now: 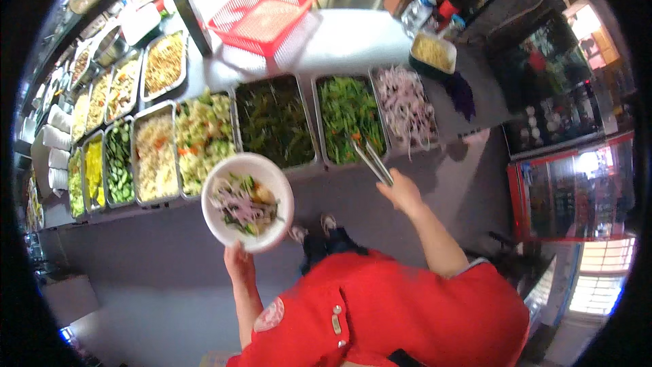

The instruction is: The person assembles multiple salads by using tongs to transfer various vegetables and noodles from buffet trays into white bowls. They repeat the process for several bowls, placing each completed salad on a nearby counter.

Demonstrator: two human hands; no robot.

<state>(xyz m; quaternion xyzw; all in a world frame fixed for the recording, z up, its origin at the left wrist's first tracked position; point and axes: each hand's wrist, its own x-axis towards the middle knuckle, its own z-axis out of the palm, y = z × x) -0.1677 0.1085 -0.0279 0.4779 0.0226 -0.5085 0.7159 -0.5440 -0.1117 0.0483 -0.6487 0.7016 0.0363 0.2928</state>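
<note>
My left hand [239,263] grips the rim of a white bowl [285,194] at its near side. Inside the bowl lie sliced purple onion [248,207], green leaves and other pieces. In my right hand [401,194] is a pair of metal tongs [375,163], closed round its near end. The tongs' tips reach over the near edge of a tray of chopped greens [346,112], with bits of orange by the tips. Right of it stands a tray of sliced onion [405,105]; to its left is a tray of dark green strands [274,119].
More trays run left along the counter [353,37], holding mixed cabbage [206,136], pale shreds [156,153] and cucumber slices [120,163]. A red plastic basket [261,44] stands behind them. A small tub of yellowish food [435,53] and a dark purple cloth-like thing [462,95] lie at the right.
</note>
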